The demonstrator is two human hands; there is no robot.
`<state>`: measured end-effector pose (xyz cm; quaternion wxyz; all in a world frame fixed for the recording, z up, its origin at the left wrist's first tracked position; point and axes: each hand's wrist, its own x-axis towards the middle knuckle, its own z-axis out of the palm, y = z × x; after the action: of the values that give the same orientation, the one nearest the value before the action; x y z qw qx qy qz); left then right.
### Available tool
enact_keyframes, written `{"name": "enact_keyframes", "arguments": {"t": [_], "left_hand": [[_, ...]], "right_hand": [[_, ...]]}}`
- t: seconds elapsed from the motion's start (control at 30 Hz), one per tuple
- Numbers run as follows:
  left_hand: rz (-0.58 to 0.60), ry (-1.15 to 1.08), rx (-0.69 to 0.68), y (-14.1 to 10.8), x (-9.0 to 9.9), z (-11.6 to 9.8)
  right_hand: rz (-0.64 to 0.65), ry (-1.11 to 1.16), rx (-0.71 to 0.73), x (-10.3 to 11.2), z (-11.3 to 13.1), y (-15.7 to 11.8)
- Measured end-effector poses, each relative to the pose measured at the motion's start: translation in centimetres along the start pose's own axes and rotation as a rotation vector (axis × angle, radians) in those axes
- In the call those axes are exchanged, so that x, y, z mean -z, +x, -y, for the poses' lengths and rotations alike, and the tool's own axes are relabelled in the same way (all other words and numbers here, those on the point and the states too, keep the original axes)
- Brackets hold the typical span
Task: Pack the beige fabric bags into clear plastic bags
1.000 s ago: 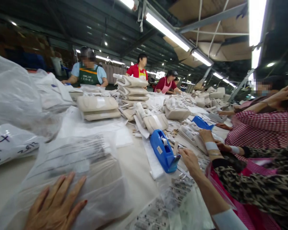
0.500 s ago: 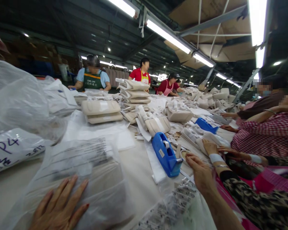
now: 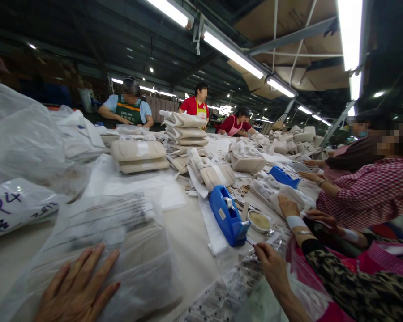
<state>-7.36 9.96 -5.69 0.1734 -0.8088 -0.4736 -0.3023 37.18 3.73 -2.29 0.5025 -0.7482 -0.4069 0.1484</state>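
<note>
1. A translucent printed bag (image 3: pixel 134 261) on the surface (image 3: pixel 186 237) has a beige item (image 3: pixel 149 241) inside; a white dish (image 3: pixel 261 231) holds yellowish contents (image 3: pixel 258 220), and the blue dispenser (image 3: pixel 225 218) carries a tape roll (image 3: pixel 228 202).
2. Half a second ago the right hand (image 3: pixel 274 269) partly hid the dish; now it is lower, and the dish shows fully.
3. The bag lies under the left hand (image 3: pixel 77 288), whose fingers spread flat on it; the right hand's thumb and fingers are close together, but whether they hold anything I cannot tell.
</note>
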Motion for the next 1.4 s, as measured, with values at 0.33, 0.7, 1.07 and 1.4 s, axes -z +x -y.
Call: {"name": "enact_keyframes", "arguments": {"t": [0.33, 0.7, 1.07, 1.4], "left_hand": [[0.054, 0.217, -0.037, 1.6, 2.6, -1.6], [0.116, 0.190, 0.070, 1.6, 3.1, -2.5], [0.118, 0.133, 0.119, 1.6, 3.0, -2.6], [0.135, 0.102, 0.154, 1.7, 3.0, -2.6]], "right_hand": [[0.522, -0.582, 1.059, 1.6, 6.9, -3.6], [1.330, -0.681, 1.255, -12.1, 22.6, -5.6], [1.120, -0.963, 1.194, -18.5, 22.8, -5.9], [0.523, -0.668, 1.089, -16.4, 18.8, -5.4]]}}
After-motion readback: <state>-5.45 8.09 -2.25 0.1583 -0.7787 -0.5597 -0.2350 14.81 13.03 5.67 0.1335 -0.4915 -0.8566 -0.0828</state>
